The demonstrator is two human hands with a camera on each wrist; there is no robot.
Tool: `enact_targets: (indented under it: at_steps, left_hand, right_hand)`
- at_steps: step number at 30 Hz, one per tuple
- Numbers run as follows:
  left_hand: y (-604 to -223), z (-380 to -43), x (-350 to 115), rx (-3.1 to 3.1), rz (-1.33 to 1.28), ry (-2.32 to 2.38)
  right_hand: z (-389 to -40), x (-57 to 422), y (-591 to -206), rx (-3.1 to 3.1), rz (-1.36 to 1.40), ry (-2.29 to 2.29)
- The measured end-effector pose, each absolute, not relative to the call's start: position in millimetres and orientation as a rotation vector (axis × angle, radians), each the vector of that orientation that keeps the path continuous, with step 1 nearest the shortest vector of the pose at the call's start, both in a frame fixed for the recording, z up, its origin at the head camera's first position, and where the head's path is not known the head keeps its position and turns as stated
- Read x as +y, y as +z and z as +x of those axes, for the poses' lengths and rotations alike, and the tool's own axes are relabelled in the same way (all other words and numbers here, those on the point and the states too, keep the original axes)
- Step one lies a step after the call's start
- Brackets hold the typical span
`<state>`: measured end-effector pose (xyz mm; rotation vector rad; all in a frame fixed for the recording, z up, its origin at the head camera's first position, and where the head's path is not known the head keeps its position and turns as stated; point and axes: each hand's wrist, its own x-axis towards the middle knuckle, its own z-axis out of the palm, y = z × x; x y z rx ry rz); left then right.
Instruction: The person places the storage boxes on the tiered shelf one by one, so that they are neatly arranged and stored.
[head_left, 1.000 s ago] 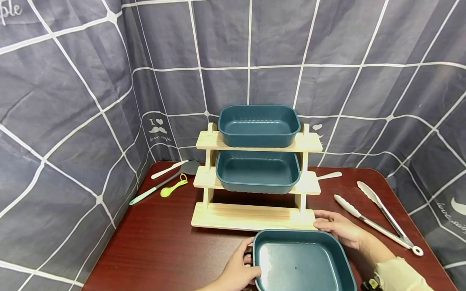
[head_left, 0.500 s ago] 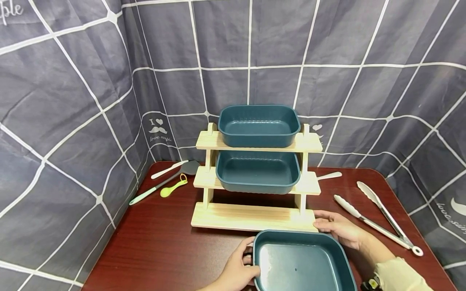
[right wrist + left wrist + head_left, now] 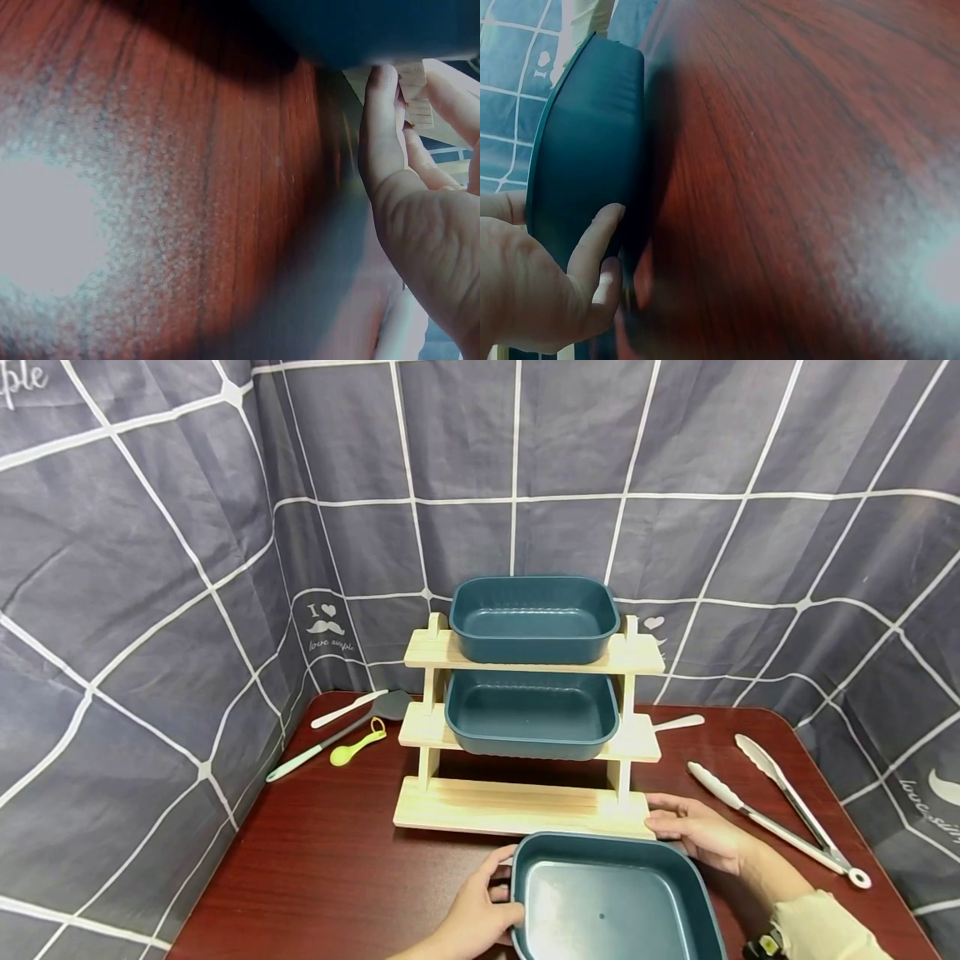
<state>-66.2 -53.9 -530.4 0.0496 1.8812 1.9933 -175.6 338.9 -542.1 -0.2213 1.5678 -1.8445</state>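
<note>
My left hand [image 3: 480,906] grips the left side of a dark teal plastic basin [image 3: 600,893], thumb at the rim and fingers against the outer wall. In the left wrist view the basin [image 3: 589,150] is close over the table, with a dark shadow beside it. My right hand [image 3: 705,831] holds the right end of the bottom board of a three-tier wooden shelf [image 3: 517,806]. In the right wrist view its fingers [image 3: 381,127] lie on both sides of the board end [image 3: 416,94]. The basin's near edge is outside the head view.
Two smaller teal basins stand on the shelf, an upper one [image 3: 534,618] and a middle one [image 3: 531,714]. Tongs [image 3: 787,827] lie at right. A spatula [image 3: 330,743], a white knife [image 3: 348,708] and a green spoon [image 3: 358,747] lie at left. Gridded grey cloth [image 3: 570,460] surrounds the table.
My left hand and the large basin have shifted slightly to the left. The right hand stays at the shelf's end, and the shelf has not moved.
</note>
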Motion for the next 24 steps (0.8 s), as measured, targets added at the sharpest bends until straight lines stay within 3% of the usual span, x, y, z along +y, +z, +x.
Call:
enact_targets:
  at_steps: [24]
  left_hand:
    - [-511.4, -69.0, -103.7, 1.883, 0.036, 1.981]
  right_hand:
    - [-174.5, 339.6, -542.7, 1.530, -0.171, -1.882]
